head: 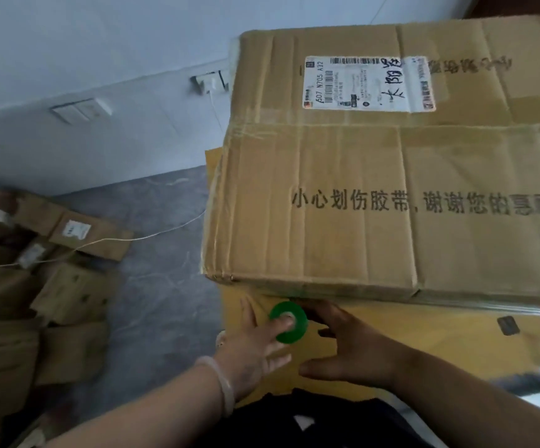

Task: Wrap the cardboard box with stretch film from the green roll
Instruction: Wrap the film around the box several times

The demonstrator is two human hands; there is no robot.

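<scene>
We had both hands low at the near edge of the cardboard box, which lay flat on a yellow sheet: the left hand gripped the green roll, a finger through its core, while the right hand hovered spread and empty beside it. A clear strip of film seemed to lie along that front edge, but the top looked bare, so we judged most of the wrapping undone.

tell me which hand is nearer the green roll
Left. The left hand has a finger in the green roll's core; the right hand lies open just to its right, apparently not touching it.
</scene>
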